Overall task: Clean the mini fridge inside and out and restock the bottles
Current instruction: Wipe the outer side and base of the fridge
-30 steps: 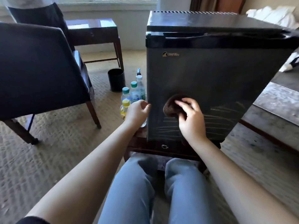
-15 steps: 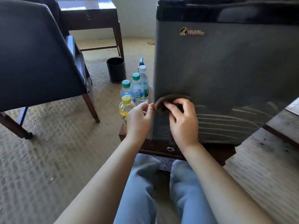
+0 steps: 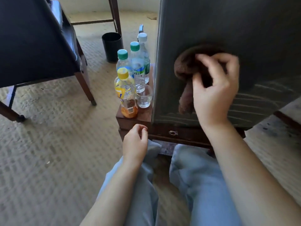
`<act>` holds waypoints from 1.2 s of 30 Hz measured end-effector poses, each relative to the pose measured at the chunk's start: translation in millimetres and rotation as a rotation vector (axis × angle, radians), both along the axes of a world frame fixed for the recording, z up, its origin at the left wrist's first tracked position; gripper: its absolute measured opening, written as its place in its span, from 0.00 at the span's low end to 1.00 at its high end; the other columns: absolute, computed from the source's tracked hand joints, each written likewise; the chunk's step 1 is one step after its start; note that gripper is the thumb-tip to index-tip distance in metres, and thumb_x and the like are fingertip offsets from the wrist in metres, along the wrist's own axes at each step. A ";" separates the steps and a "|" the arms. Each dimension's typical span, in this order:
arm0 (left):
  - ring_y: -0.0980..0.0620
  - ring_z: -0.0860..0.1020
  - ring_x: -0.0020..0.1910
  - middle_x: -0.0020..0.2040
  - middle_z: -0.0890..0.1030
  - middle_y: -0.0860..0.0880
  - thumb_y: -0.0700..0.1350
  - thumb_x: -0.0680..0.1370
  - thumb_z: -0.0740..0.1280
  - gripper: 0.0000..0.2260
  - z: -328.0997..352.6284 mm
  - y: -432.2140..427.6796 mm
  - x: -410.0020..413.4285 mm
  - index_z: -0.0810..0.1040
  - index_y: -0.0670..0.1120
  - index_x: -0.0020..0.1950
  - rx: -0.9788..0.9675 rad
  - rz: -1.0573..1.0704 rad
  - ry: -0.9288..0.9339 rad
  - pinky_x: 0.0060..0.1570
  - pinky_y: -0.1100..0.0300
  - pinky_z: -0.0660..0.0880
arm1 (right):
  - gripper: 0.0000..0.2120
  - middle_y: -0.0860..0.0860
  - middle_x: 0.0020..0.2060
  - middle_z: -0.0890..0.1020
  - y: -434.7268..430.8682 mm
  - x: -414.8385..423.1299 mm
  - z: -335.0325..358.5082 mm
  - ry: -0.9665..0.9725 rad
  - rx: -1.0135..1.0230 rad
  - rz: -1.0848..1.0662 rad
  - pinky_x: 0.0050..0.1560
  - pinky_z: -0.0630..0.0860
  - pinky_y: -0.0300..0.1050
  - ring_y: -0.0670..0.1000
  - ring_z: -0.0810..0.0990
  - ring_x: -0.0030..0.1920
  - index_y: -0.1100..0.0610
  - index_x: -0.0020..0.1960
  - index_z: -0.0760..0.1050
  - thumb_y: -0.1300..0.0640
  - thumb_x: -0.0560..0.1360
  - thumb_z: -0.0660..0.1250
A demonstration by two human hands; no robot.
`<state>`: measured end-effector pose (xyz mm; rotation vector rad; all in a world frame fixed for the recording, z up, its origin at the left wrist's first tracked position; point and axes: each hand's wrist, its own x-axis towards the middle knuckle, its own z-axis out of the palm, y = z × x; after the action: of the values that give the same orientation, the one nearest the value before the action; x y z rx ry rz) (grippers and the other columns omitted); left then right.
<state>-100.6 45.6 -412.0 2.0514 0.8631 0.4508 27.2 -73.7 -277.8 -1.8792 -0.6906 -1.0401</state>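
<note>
Fridge stands beside bottles and a glass on the bench. Right hand holds a cloth against it; left hand hangs loose.

Single wide-angle view from a camera worn on the person's head, tilted forward and steeply down. It sits close to the mini fridge, which fills the upper right. The person's legs run off the bottom edge.

Mini fridge cut off top and right, chair cropped left and top, rearmost bottle partly hidden behind green-capped bottle, labels too small to read.
</note>
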 end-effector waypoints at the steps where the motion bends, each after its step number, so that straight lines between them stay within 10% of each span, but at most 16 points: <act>1: 0.49 0.79 0.44 0.42 0.82 0.50 0.43 0.79 0.63 0.05 -1.0 1.0 1.4 0.79 0.47 0.49 0.006 -0.015 0.022 0.46 0.57 0.73 | 0.14 0.60 0.47 0.76 0.7 1.0 -0.7 -0.006 0.011 0.002 0.57 0.70 0.37 0.52 0.75 0.50 0.60 0.54 0.82 0.68 0.70 0.68; 14: 0.48 0.81 0.45 0.44 0.83 0.49 0.44 0.77 0.63 0.04 -25.5 31.9 12.8 0.77 0.50 0.48 -0.100 0.031 0.161 0.51 0.51 0.76 | 0.17 0.52 0.42 0.75 42.2 -30.8 -198.8 0.513 -0.507 0.165 0.35 0.76 0.49 0.55 0.76 0.45 0.53 0.51 0.83 0.53 0.73 0.56; 24: 0.48 0.81 0.46 0.44 0.82 0.50 0.45 0.78 0.63 0.05 -24.0 12.8 26.8 0.78 0.50 0.48 -0.059 -0.135 0.173 0.52 0.52 0.75 | 0.16 0.57 0.48 0.79 -60.9 4.0 -200.6 0.631 -0.369 -0.247 0.54 0.68 0.41 0.61 0.78 0.50 0.58 0.50 0.83 0.71 0.66 0.69; 31: 0.49 0.79 0.47 0.44 0.82 0.50 0.44 0.78 0.63 0.05 -17.5 -1.6 23.8 0.78 0.49 0.50 -0.016 -0.098 0.159 0.49 0.53 0.75 | 0.15 0.56 0.46 0.77 35.6 -34.4 -196.0 0.667 -0.448 0.178 0.44 0.76 0.48 0.59 0.78 0.48 0.58 0.53 0.81 0.65 0.67 0.66; 36: 0.49 0.79 0.46 0.43 0.81 0.51 0.44 0.78 0.63 0.05 -16.9 -10.7 32.5 0.78 0.49 0.49 0.011 -0.109 0.159 0.47 0.55 0.75 | 0.16 0.53 0.53 0.79 -8.7 -20.0 -201.0 0.650 -0.460 0.095 0.50 0.74 0.45 0.55 0.79 0.53 0.57 0.56 0.81 0.66 0.70 0.68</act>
<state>-68.1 34.9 -428.9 2.1544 0.8376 0.2363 7.2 -82.4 -478.8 -2.3711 -0.6459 -0.1663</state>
